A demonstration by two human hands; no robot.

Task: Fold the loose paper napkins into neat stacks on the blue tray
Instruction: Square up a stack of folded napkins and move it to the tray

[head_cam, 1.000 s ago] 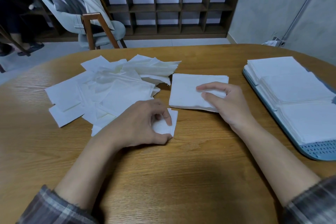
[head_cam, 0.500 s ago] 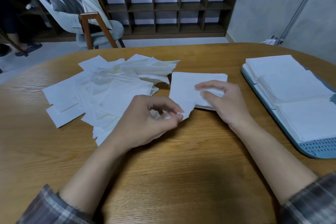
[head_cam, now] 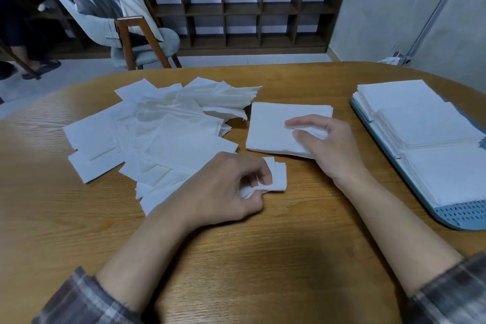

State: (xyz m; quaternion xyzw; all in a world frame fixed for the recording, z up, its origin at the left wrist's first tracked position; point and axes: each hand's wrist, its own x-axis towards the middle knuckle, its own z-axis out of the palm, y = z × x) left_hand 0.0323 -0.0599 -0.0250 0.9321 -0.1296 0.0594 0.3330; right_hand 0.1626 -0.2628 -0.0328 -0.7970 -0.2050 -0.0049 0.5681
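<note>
Head view: small folded napkin [head_cam: 276, 176] lies on the table [head_cam: 263, 258] near its centre, held by the left hand [head_cam: 226, 187]. Thumb and curled fingers are clamped on its left part. The free end points right, the long side runs front to back, and layered edges show at the right. Just beyond it is a square stack [head_cam: 271, 126], flat, edges roughly parallel with the table front, slightly skewed. The right hand [head_cam: 326, 147] rests on the stack's near right corner, with index and thumb pinching its top layer, which is slightly bunched. Left of both is a loose pile [head_cam: 163, 134] of white sheets, overlapping at mixed angles, some creased, soft thin paper. At the right edge is a blue tray [head_cam: 468, 214], plastic with a perforated near end and rounded corner, its long axis running front to back. The tray stacks [head_cam: 420, 123], thick and squared, cover most of it. The table is rounded with a wood-grain top, matte. Plaid sleeves [head_cam: 86, 297] show at both forearms. Behind are a padded chair [head_cam: 126, 34] with wooden legs, a dark cubby shelf [head_cam: 249, 8], a pale floor and a grey wall [head_cam: 394, 8].
</note>
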